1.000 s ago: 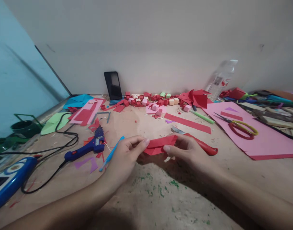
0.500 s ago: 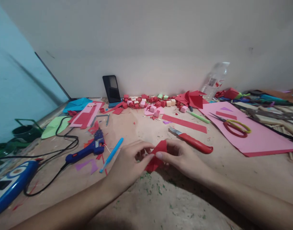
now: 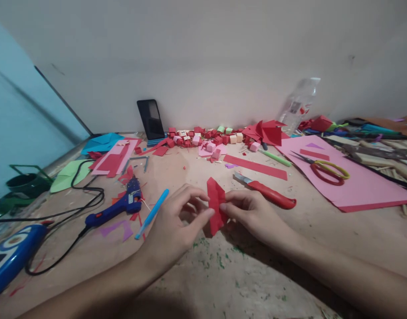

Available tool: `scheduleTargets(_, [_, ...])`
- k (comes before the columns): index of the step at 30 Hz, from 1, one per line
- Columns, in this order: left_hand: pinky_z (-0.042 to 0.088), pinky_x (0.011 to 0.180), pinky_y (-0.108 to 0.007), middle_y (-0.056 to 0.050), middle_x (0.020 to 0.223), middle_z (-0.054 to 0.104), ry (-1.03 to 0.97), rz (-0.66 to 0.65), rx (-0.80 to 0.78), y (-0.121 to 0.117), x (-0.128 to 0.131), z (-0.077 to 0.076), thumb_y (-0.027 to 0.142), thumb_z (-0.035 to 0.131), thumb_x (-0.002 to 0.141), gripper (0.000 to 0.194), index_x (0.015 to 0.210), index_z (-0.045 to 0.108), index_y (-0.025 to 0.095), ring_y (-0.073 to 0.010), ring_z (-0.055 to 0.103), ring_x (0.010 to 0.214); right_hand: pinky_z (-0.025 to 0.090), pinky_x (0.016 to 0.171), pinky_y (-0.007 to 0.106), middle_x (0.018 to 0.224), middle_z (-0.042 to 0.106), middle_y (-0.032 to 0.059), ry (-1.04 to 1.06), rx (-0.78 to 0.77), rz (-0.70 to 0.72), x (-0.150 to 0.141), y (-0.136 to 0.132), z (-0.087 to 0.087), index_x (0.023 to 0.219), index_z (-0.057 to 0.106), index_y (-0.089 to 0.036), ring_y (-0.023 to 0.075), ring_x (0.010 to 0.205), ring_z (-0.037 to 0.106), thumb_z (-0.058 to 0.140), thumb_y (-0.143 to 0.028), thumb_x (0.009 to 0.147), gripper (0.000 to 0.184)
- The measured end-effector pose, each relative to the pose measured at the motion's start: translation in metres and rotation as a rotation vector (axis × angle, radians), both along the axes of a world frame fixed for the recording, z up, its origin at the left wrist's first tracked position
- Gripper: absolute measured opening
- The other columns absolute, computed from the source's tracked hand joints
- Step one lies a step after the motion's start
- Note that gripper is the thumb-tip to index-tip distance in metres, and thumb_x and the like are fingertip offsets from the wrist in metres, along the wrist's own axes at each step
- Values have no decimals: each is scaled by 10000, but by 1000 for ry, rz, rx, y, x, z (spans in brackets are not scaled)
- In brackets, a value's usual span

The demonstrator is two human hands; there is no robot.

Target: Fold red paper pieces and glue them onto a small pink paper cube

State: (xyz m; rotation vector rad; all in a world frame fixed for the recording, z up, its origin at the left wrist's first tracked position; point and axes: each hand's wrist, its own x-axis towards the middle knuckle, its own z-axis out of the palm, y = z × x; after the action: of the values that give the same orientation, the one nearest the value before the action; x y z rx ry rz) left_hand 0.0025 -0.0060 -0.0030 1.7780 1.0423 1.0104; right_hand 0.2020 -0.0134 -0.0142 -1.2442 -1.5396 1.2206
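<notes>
A folded red paper piece [image 3: 216,208] stands upright between my two hands, just above the brown table [image 3: 203,283]. My left hand [image 3: 177,226] pinches its left edge with thumb and fingers closed. From the right, my right hand [image 3: 253,215] pinches the other edge, fingers also closed. A red-handled craft knife [image 3: 268,194] lies just behind my right hand. A light blue pen [image 3: 152,213] lies left of my left hand.
A blue glue gun [image 3: 120,204] with a black cord lies at the left. Several small paper cubes [image 3: 206,138] line the wall by a black phone [image 3: 151,118]. Scissors [image 3: 323,167] rest on a pink sheet [image 3: 363,186] at the right; a red strip [image 3: 255,167] lies mid-table.
The red paper was held flat and wide; my hands drew closer and turned it so that it now stands upright and narrow between my fingertips.
</notes>
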Motion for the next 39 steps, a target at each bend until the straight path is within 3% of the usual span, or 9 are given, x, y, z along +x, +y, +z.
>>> scheduleTargets(5, [459,598,-257,49,863,603,6,2,-215,-2,5,-2,292,852,743,402,968,525,232,-130,586,703,498,617,266,729,750,7,-124,148,42,-8,-9,0,762,709,-201,162,668,662,559,-211,918,217])
scheduleTargets(10, [463,646,-228,57,880,524,-165,46,-253,8,1,-11,195,692,793,329,1010,449,238,-105,542,736,506,627,283,757,767,27,-120,116,17,-10,-11,-3,822,726,-194,172,664,665,576,-267,929,199])
scheduleTargets(15, [487,737,-248,31,930,615,-274,30,-299,15,-1,-9,189,682,773,409,1129,485,225,-124,595,817,518,588,288,733,751,26,-35,38,-63,-5,-4,0,774,732,-199,170,616,646,663,-342,848,175])
scheduleTargets(19, [495,779,-258,11,944,667,-253,4,-322,16,0,-9,212,682,806,348,1122,538,207,-134,630,854,544,593,299,716,741,20,42,-94,-123,-3,-2,4,765,757,-205,183,620,677,724,-378,781,177])
scheduleTargets(25, [499,634,-248,63,844,657,-322,-33,-371,11,2,-12,280,724,848,509,1266,433,264,-128,626,691,548,626,318,774,776,47,78,-111,-84,-2,-2,7,783,804,-210,205,675,690,752,-380,788,178])
scheduleTargets(30, [515,685,-241,44,811,663,-273,47,-264,9,2,-10,230,757,807,369,1131,582,206,-117,625,716,531,586,303,692,739,30,121,-151,-48,-1,-3,6,789,808,-200,184,618,657,759,-385,800,192])
scheduleTargets(34, [526,711,-242,7,803,696,-231,96,-228,11,0,-6,231,803,775,179,873,671,162,-121,633,726,559,613,311,794,774,48,108,-130,-16,-3,-4,6,845,826,-203,194,666,681,756,-437,833,245])
scheduleTargets(39, [533,678,-243,9,768,709,-217,97,-218,8,3,-6,196,772,792,96,828,690,161,-128,649,695,585,686,317,948,811,70,80,-71,56,-5,-6,3,961,827,-209,223,794,732,788,-375,840,209])
